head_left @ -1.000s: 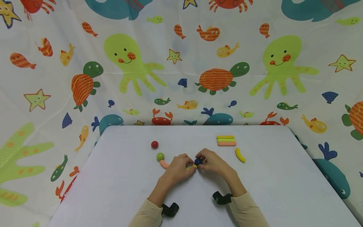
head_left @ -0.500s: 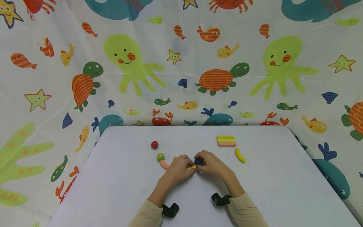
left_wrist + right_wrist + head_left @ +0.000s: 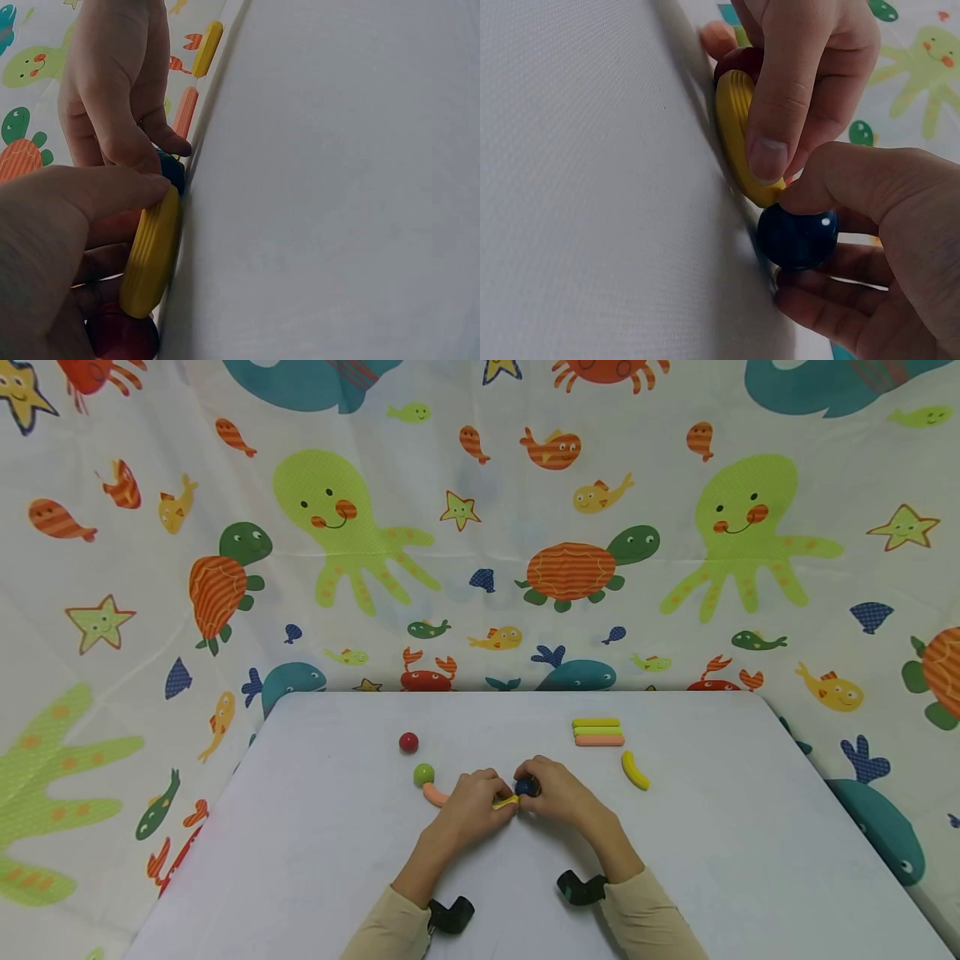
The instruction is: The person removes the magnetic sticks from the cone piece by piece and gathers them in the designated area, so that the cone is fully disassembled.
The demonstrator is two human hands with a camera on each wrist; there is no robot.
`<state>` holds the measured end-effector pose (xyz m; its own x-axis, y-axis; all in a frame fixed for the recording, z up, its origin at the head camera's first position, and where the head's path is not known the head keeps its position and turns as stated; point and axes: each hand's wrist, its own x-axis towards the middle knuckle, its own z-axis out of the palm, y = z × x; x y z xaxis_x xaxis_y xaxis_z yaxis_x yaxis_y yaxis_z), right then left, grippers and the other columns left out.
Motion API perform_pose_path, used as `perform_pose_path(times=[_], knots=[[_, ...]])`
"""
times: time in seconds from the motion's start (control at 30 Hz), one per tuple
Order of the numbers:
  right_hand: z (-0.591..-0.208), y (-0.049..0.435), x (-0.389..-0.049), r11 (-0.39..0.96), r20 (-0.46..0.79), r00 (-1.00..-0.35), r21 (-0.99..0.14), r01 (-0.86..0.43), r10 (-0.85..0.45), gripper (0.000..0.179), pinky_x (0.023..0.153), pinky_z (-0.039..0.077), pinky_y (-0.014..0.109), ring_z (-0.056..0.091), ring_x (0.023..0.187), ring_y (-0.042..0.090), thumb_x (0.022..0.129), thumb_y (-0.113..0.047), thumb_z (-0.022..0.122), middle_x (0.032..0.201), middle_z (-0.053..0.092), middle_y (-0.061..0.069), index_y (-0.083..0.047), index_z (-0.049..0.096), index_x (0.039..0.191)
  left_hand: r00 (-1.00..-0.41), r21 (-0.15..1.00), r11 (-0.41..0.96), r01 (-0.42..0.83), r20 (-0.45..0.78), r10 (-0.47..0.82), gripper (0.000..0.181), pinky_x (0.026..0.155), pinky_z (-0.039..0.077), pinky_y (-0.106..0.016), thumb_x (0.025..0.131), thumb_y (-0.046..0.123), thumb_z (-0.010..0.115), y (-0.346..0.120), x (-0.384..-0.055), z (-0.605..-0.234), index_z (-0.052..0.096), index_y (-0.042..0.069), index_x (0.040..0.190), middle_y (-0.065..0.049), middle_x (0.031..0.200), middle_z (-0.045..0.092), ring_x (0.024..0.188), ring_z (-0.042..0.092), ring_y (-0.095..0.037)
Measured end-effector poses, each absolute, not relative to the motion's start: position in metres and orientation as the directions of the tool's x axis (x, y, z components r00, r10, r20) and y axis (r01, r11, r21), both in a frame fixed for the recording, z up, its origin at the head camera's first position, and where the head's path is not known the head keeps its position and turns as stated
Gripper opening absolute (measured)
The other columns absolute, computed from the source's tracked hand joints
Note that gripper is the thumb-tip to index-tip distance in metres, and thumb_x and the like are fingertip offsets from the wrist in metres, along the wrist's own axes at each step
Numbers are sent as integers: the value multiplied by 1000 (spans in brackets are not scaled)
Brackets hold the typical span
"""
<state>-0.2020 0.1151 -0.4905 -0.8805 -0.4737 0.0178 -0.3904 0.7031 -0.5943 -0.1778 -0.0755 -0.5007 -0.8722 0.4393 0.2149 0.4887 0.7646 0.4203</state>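
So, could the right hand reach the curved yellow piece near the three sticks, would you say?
Probably yes: the curved yellow piece lies unobstructed, though the right hand holds the blue ball.

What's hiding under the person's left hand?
Under the left hand, wrist views show a yellow curved piece and a dark red ball by its end. In the head view, that ball is covered, and so is one end of the peach piece.
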Motion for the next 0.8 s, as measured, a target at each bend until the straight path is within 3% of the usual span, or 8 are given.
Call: perform_pose_path(times=[0.8], knots=[[-492,115,-203,726,10,-902,-591,-353,-431,30,97,55,44,60,99,18,83,-14,77,108,64,5,-11,67,112,-879,439,762,476,208,430,17,81,46,-38,87,27,75,-76,-176,-498,77,11,91,2,87,67,85,62,-14]])
